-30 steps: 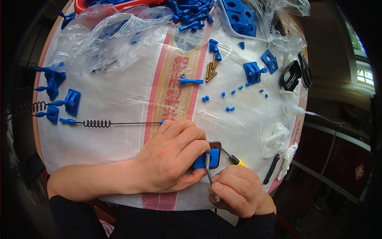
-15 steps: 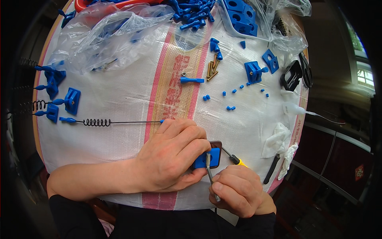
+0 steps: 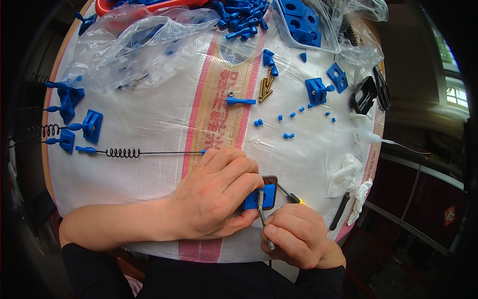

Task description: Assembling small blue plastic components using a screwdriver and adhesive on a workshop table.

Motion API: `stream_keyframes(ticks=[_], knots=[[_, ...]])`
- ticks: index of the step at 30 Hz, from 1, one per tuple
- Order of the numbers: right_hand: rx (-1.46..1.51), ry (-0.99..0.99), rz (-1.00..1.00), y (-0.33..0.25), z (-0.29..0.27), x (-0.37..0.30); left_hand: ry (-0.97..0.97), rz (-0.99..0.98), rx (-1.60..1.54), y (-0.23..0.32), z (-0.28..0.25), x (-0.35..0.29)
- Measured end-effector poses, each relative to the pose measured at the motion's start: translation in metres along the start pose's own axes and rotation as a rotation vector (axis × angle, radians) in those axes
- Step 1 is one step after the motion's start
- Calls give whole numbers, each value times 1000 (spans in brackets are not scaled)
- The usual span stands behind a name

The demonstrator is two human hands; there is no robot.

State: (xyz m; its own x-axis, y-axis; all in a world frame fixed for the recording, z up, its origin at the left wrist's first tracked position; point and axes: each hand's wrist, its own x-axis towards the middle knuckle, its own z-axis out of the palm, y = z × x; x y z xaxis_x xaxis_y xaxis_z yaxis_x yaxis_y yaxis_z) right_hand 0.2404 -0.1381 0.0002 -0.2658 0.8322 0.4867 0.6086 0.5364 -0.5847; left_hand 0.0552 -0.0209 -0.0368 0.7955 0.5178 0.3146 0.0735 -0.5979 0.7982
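Note:
My left hand (image 3: 216, 192) is closed around a blue plastic block (image 3: 269, 195), its fingers along the block's left side. Under the block shows a dark, round-cornered rectangular piece (image 3: 271, 180). In my right hand (image 3: 298, 234) is a slim grey metal tool (image 3: 262, 214), gripped between thumb and curled fingers. The tool's flat end lies over the block's face, beside a dark hole. A screwdriver (image 3: 287, 193) with a yellow handle end lies just beyond my right hand, which partly covers it. A black spring rod (image 3: 169, 152) with blue ends stretches left from my left hand's fingertips.
Small blue plugs (image 3: 280, 117), brass-coloured screws (image 3: 265, 89) and a blue bracket (image 3: 316, 91) lie beyond my hands. Assembled blue brackets with springs (image 3: 91, 126) stand at left. Plastic bags (image 3: 144, 50) and a clear tub (image 3: 326, 47) of blue parts are at the back.
My right hand has shifted slightly and now covers more of the screwdriver's yellow handle. The block and my left hand look unmoved.

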Motion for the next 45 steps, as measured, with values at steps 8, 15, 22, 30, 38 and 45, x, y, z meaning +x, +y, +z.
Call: stream_keyframes(ticks=[8, 15, 22, 30, 38, 45], knots=[[-5, 105, -42, 3, 0, -6, 18, 25, -15, -1, 1, -1], [-39, 138, -55, 2, -12, -11, 142, 96, -27, 3, -1, -1], [4, 208, -95, -1, -17, -18, 4, -249, -560, 25, -19, -6], [-85, 284, -174, -5, -8, -12, -134, -571, -1000, 37, -21, -3], [-182, 249, -192, -9, 5, -3, -26, -508, -900, 40, -18, -9], [-249, 210, -231, -10, 4, -2, -22, -498, -908, 38, -18, -8]])
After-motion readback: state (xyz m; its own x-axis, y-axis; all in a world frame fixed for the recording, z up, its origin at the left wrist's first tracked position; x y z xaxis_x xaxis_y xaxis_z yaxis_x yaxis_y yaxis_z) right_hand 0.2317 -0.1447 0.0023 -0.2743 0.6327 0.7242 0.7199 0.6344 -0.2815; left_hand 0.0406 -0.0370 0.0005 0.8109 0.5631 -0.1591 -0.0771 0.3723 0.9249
